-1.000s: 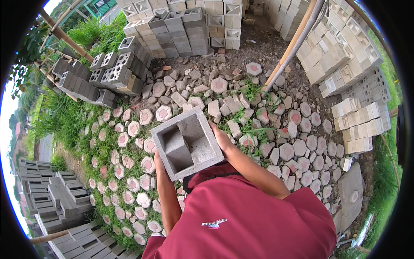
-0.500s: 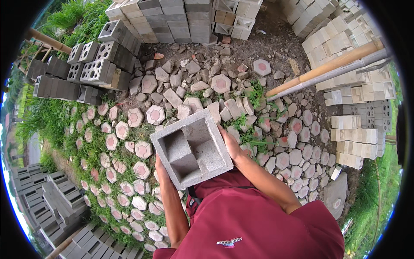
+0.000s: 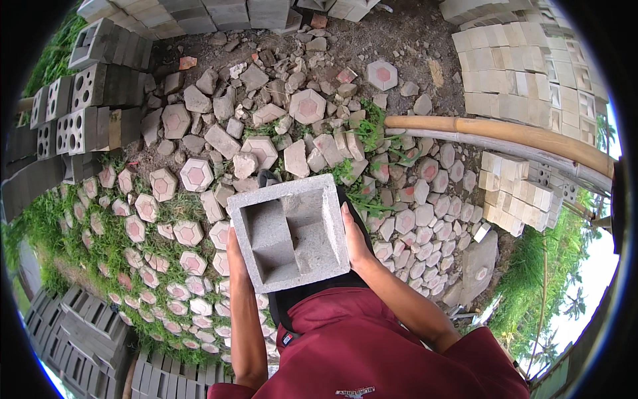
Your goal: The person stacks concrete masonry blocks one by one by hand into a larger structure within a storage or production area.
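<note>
Ground: bare soil (image 3: pixel 425 40) at the top of the view, grass (image 3: pixel 80 239) at my left, with loose pavers and rubble spread between them.
Block stacks, left: dark grey hollow concrete blocks (image 3: pixel 86 100) stand stacked at my upper left, their round holes facing me.
Block stacks, right: pale ventilation blocks (image 3: pixel 518 73) are piled in rows at my upper right; a smaller pile (image 3: pixel 518 193) sits below the poles.
Poles: a thick bamboo pole (image 3: pixel 505 136) lies across the right side, a thinner grey pole (image 3: pixel 478 143) just beside it.
Shirt: my maroon shirt (image 3: pixel 372 352) fills the lower centre.
Held block: I carry a grey square concrete ventilation block (image 3: pixel 290 231) at chest height, above the ground, open face up; an inner wall divides its cavity into sloped recesses.
Left hand: my left hand (image 3: pixel 237 256) is flat against the block's left side, fingers under or behind the edge; the contact beneath is hidden.
Right hand: my right hand (image 3: pixel 355 233) presses against the right side, thumb along the upper rim. Both hands clamp the block between them.
Pavers: hexagonal pavers (image 3: pixel 196 174) with reddish centres lie in the grass and on the soil below the block.
Rubble: broken grey pieces (image 3: pixel 222 141) lie among them.
</note>
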### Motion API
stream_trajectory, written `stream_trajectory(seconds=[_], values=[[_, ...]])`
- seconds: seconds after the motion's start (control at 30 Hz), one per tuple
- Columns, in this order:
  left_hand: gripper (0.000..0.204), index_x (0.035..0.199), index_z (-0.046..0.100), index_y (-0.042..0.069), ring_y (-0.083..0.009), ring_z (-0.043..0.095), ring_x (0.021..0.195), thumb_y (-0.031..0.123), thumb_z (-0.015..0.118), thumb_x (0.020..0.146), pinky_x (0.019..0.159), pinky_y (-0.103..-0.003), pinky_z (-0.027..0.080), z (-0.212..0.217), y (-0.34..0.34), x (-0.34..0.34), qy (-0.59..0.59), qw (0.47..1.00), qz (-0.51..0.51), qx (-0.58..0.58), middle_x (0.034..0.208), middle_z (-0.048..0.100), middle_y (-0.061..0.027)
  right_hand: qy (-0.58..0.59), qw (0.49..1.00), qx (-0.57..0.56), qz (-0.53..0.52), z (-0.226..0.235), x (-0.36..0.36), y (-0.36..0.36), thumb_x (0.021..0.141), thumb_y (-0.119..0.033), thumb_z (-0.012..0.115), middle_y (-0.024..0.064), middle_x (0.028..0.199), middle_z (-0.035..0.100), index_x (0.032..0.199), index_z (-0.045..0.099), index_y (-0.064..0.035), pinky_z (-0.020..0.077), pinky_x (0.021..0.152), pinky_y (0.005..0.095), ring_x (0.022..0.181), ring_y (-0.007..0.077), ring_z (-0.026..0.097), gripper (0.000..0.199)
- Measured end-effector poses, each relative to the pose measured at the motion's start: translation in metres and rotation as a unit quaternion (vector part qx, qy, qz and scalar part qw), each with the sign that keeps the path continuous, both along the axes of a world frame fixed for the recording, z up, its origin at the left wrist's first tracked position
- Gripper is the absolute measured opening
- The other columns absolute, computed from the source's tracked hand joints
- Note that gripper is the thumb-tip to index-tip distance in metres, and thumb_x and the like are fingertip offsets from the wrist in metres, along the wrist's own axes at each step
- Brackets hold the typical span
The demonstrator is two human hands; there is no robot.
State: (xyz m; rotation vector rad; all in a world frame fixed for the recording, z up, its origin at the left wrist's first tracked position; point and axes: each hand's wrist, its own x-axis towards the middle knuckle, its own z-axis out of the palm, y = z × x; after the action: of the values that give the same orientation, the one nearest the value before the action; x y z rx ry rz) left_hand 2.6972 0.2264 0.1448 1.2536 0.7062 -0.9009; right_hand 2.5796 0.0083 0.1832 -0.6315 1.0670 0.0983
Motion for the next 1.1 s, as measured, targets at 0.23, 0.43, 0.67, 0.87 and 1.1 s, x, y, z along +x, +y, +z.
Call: stream_trajectory(seconds=[0.23,0.43,0.67,0.87,1.1], values=[[0.056,0.129,0.047,0.002,-0.0198,0.050,0.107,0.047,0.035,0.098,0.098,-0.036,0.035,-0.049,-0.059,0.057,0.029,0.999,-0.005,0.039,0.117,0.054,-0.0108,-0.016,0.942,-0.106,0.319,-0.035,0.067,-0.090,0.091,-0.043,0.057,0.0122,0.107,0.057,0.122,0.047,0.0073,0.0430,0.089,0.0287,0.098,0.0155,0.053,0.060],[0.054,0.124,0.049,0.000,-0.0198,0.049,0.106,0.044,0.034,0.098,0.096,-0.034,0.036,-0.119,-0.139,0.123,-0.103,0.985,-0.112,0.082,0.116,0.054,-0.0107,-0.059,0.930,-0.071,0.355,-0.109,0.126,-0.184,0.082,-0.019,0.064,0.0151,0.115,0.056,0.130,0.040,0.0056,0.0438,0.090,0.0313,0.101,0.0184,0.054,0.060],[0.045,0.108,0.054,0.000,-0.0171,0.047,0.090,0.041,0.039,0.098,0.083,-0.030,0.038,-0.168,-0.293,0.220,-0.090,0.971,-0.166,0.145,0.098,0.054,-0.0081,-0.080,0.919,-0.124,0.365,-0.193,0.188,-0.304,0.076,-0.009,0.060,0.0188,0.131,0.046,0.138,0.029,0.0048,0.0366,0.102,0.0352,0.121,0.0259,0.045,0.071],[0.043,0.116,0.055,-0.002,-0.0153,0.050,0.095,0.036,0.044,0.098,0.087,-0.029,0.039,-0.202,-0.423,0.288,-0.173,0.948,-0.239,0.119,0.102,0.058,-0.0083,-0.008,0.946,0.007,0.324,-0.218,0.239,-0.426,0.078,-0.003,0.059,0.0104,0.116,0.057,0.128,0.044,0.0030,0.0434,0.092,0.0325,0.106,0.0179,0.053,0.052],[0.057,0.128,0.048,-0.004,-0.0208,0.050,0.114,0.044,0.039,0.098,0.100,-0.033,0.035,-0.239,-0.506,0.356,-0.105,0.971,-0.217,-0.003,0.123,0.055,-0.0132,0.058,0.960,-0.009,0.273,-0.223,0.295,-0.506,0.079,-0.003,0.060,0.0084,0.101,0.063,0.111,0.057,0.0041,0.0486,0.078,0.0305,0.090,0.0140,0.059,0.033]])
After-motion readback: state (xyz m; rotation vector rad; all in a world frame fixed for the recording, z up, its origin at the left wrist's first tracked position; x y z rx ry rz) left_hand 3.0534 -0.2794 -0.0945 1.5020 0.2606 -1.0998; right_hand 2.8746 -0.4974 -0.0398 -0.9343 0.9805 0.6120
